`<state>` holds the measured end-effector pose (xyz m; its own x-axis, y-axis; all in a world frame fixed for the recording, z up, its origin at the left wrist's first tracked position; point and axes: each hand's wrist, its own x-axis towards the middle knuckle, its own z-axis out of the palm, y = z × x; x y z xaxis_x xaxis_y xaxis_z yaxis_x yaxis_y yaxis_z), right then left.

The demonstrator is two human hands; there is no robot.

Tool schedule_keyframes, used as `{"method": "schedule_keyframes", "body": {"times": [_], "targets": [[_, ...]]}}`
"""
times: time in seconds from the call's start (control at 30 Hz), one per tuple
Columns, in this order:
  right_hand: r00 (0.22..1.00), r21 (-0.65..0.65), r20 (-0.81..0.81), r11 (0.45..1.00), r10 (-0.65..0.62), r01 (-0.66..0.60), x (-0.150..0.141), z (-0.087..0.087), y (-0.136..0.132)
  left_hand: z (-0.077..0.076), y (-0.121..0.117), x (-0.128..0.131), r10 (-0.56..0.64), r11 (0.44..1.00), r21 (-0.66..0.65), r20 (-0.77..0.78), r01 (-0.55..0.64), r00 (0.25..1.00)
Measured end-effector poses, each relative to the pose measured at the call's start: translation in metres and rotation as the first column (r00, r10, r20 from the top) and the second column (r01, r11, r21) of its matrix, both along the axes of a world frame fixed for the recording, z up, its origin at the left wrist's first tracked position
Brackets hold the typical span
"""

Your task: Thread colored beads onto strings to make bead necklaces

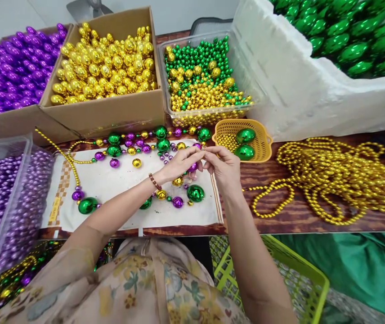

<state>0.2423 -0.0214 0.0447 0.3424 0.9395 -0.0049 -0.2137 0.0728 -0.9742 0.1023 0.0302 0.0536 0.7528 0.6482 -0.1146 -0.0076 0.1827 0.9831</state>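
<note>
My left hand (185, 163), with a brown bead bracelet (155, 181) at the wrist, is closed in a pinch above the white cloth (111, 216). Fingertip to fingertip with it, my right hand (225, 165) pinches too. What lies between the fingertips is too small and covered to make out. A purple bead (193, 167) shows under the left fingers. Below the hands, a strand of green, gold and purple beads runs along the cloth, with a large green bead (195, 193) at its right. A loose gold bead (136, 163) sits left of my left hand.
Behind the cloth stand boxes of purple beads (17, 67) and gold beads (105, 63), and a clear bin (163, 74) of green and gold beads. A yellow basket (265, 146) stands beside my right hand. Gold bead strands (347, 180) lie right; a purple-bead tub (27, 157) stands left.
</note>
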Motion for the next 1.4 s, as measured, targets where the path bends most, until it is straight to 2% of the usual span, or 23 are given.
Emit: {"method": "schedule_keyframes", "body": {"times": [0.17,0.23,0.33,0.4,0.43,0.5,0.57,0.63,0.73,0.87,0.97,1.03,1.17,1.23,1.3,1.4], "targets": [[0.997,0.018,0.023,0.997,-0.080,0.079,0.000,-0.001,-0.006,0.003,0.002,0.002,-0.047,0.998,0.032,-0.075,0.050,0.996],[0.979,0.037,0.022,0.979,-0.201,0.200,0.008,0.002,-0.004,0.004,0.003,0.002,-0.084,0.995,0.039,-0.106,0.089,0.991],[0.911,0.060,-0.076,0.911,-0.404,0.409,0.027,0.006,0.000,0.003,0.004,0.002,-0.133,0.988,0.057,-0.144,0.143,0.981],[0.877,0.057,-0.157,0.882,-0.454,0.467,0.036,0.007,0.000,0.001,0.004,0.001,-0.143,0.987,0.054,-0.158,0.153,0.977],[0.880,0.057,-0.186,0.889,-0.437,0.454,0.037,0.006,-0.001,0.000,0.005,0.001,-0.142,0.987,0.046,-0.159,0.151,0.977],[0.927,0.057,-0.205,0.941,-0.316,0.333,0.032,0.002,-0.007,0.000,0.005,0.000,-0.133,0.990,0.033,-0.148,0.140,0.980],[0.977,0.043,-0.155,0.987,-0.143,0.152,0.020,-0.002,-0.014,0.000,0.005,0.000,-0.131,0.990,0.033,-0.149,0.137,0.980],[0.995,0.030,-0.081,0.998,-0.056,0.058,0.008,-0.005,-0.019,0.003,0.005,-0.001,-0.135,0.989,0.045,-0.170,0.144,0.976],[0.992,0.049,-0.035,0.991,-0.124,0.125,0.004,-0.002,-0.020,0.010,0.003,-0.002,-0.150,0.982,0.082,-0.205,0.170,0.967],[0.965,0.124,-0.072,0.958,-0.252,0.259,0.026,0.018,-0.017,0.019,0.002,0.000,-0.181,0.968,0.141,-0.177,0.207,0.967],[0.986,0.137,-0.066,0.977,-0.155,0.162,0.038,0.032,-0.020,0.025,0.003,0.003,-0.189,0.965,0.154,-0.153,0.212,0.970],[0.996,0.118,-0.045,0.989,-0.081,0.086,0.039,0.035,-0.023,0.029,0.003,0.005,-0.188,0.965,0.157,-0.154,0.211,0.970],[0.996,0.088,0.002,0.992,-0.093,0.092,0.028,0.032,-0.027,0.037,0.004,0.005,-0.197,0.959,0.170,-0.176,0.226,0.965],[0.995,0.122,0.005,0.988,-0.099,0.098,0.024,0.036,-0.028,0.042,0.003,0.002,-0.200,0.950,0.202,-0.186,0.236,0.962],[0.996,0.180,-0.008,0.980,-0.085,0.085,0.025,0.049,-0.029,0.047,0.002,-0.002,-0.193,0.941,0.241,-0.198,0.238,0.961],[0.998,0.260,0.013,0.964,-0.062,0.057,0.037,0.086,-0.033,0.055,-0.001,-0.007,-0.167,0.931,0.294,-0.185,0.216,0.969]]}}
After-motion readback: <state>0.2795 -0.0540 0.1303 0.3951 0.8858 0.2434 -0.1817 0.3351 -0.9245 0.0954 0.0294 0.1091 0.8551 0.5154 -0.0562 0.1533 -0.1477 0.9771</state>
